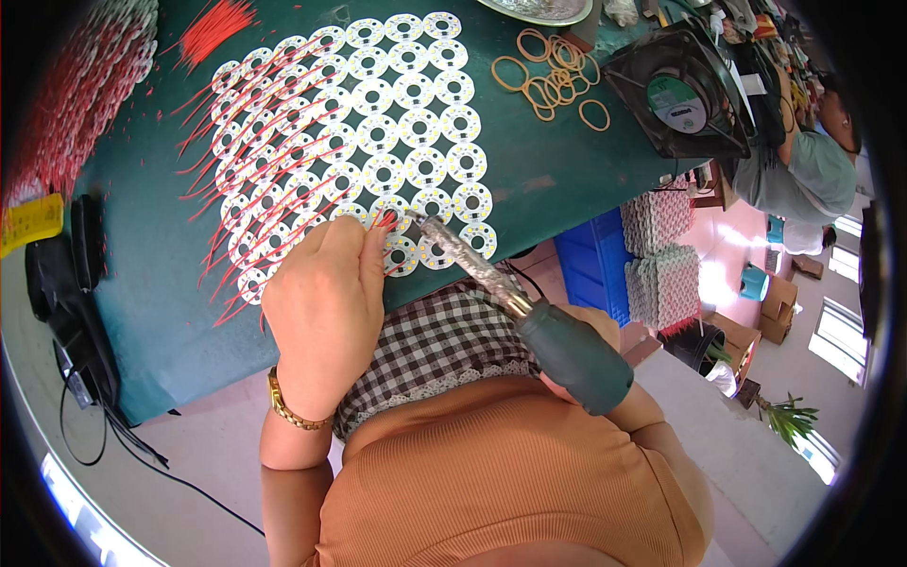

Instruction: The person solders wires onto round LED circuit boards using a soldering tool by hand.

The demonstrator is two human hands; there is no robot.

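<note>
A grid of round white LED circuit boards (414, 90) with central holes lies on the green work table. Thin red wires (227, 194) trail leftward from boards in the left-hand columns. My left hand (326, 293) rests over the near rows, its thumb and fingers pinched on short red wires (385, 219) at one board. In my right hand (603, 326) is a soldering iron (576, 359) with a dark green handle and a silvery wrapped barrel. Its tip points left, close to the wires; whether it touches the board cannot be made out. The handle hides most of my right fingers.
Beyond the boards lie a bundle of red wires (217, 28), tan rubber bands (557, 71) and a black fan (675, 99). Stacked wired boards (85, 85) fill the far left, near a black pouch (66, 293). A blue crate (595, 265) stands right; another person (803, 170) sits beyond.
</note>
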